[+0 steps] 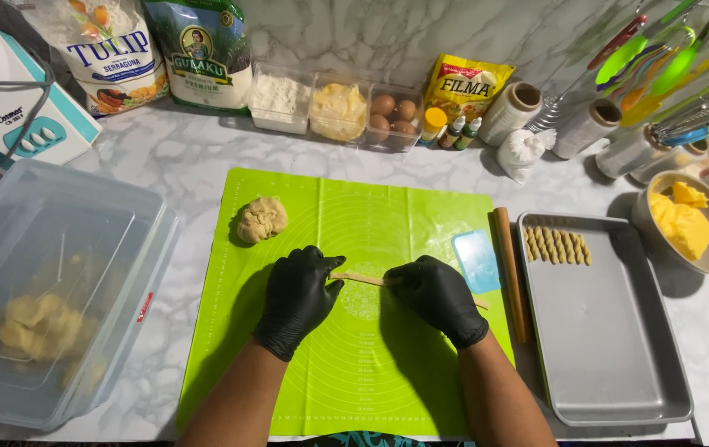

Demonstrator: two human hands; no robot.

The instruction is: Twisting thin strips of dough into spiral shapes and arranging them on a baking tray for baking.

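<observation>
A person in black gloves works a thin strip of dough (362, 279) on a bright green silicone mat (354, 372) spread over a marble table (180, 157). The left hand (296, 298) presses down on the strip's 9 o'clock end, fingers flat and together on it; the right hand (437, 298) covers its 3 o'clock end, fingers curled over the dough, though whether the grip is clamped around it or only pressing cannot be told. The strip lies near the mat's middle, running between the two hands, with a thin tail showing past the right hand.

A ball of dough (261, 219) sits on the mat at 11 o'clock from the left hand, well apart from it. A pale blue scraper (477, 260) lies at the mat's 3 o'clock edge, just beside a wooden rolling pin (511, 273). Beyond the pin, a metal baking tray (611, 372) holds a short row of twisted dough sticks (557, 246) in its 12 o'clock corner. A bowl of yellow butter (685, 223) stands at 1 o'clock from the tray. At 9 o'clock from the mat, a clear plastic box (56, 290) holds more dough. Along the wall at 12 o'clock stand flour bags (156, 50), small tubs and a container of eggs (393, 116)
</observation>
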